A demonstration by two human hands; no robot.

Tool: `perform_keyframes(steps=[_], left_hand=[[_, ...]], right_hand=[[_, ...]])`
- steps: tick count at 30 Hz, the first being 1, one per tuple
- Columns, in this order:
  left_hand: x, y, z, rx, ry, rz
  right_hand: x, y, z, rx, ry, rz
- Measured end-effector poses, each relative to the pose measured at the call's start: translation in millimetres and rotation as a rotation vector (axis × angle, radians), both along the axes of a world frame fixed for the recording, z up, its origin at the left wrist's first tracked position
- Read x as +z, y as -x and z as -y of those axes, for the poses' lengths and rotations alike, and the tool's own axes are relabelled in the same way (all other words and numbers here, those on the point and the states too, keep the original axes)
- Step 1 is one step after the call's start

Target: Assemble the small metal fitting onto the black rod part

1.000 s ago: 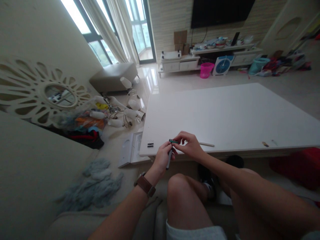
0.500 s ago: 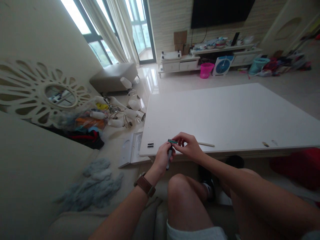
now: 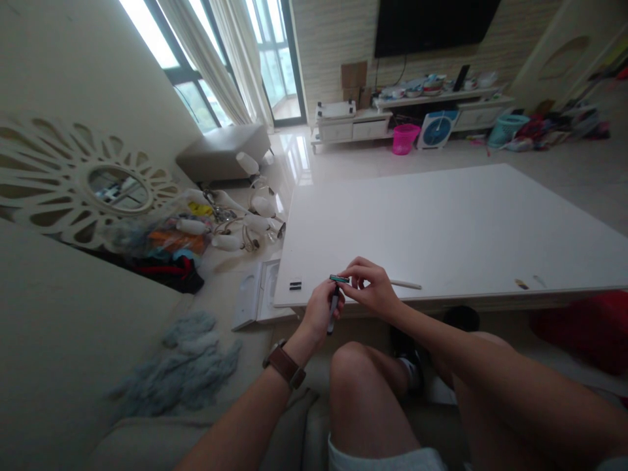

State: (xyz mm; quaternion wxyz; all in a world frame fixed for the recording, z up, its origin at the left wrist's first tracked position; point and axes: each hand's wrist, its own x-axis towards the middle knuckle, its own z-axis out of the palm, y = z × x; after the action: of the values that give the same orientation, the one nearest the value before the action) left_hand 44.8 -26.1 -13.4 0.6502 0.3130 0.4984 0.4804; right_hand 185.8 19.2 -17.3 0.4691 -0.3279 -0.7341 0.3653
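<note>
My left hand [image 3: 321,311], with a brown watch on its wrist, is closed round the dark handle of a razor [image 3: 334,302] held upright over the near edge of the white table [image 3: 441,222]. My right hand [image 3: 371,288] pinches the razor's green head at the top. A thin pale stick [image 3: 405,284] lies on the table just right of my right hand. Two small dark pieces [image 3: 295,285] lie on the table left of my left hand.
I sit on a sofa with bare knees [image 3: 360,379] under my hands. Floor clutter at the left includes a light fitting [image 3: 245,219], a white tray [image 3: 258,294] and blue fluff [image 3: 186,360]. A TV stand [image 3: 417,108] and pink basket [image 3: 405,137] stand far back.
Hardly anything has moved. My right-hand fingers have shifted slightly on the razor's head while my left hand keeps the handle still.
</note>
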Motion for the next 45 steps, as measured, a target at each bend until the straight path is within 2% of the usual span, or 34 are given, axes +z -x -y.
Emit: perform_keyframes(steps=[6,12,22,29,40,45], left_hand=[[-0.2,-0.8,0.4,-0.004,0.049,0.021],[3.8,-2.7,1.2,0.002,0.054,0.089],[0.8,-2.1,0.9,-0.03,0.074,0.069],[5.4,-2.6,1.5,-0.027,0.108,0.046],[2.8,-1.5,1.4,-0.053,0.13,0.056],[6.0,-1.7,3.3,-0.055,0.132,0.105]], right_hand=[[4.9,0.2,1.9,0.028,0.013,0.016],[0.8,0.9,0.5,0.035,-0.026,-0.016],[0.5,0.7,-0.5,0.038,-0.032,-0.036],[-0.5,-0.7,-1.0,0.055,-0.023,-0.035],[2.0,-2.7,-2.9,0.072,0.022,-0.008],[3.6,-2.0,-1.3,0.075,0.062,-0.013]])
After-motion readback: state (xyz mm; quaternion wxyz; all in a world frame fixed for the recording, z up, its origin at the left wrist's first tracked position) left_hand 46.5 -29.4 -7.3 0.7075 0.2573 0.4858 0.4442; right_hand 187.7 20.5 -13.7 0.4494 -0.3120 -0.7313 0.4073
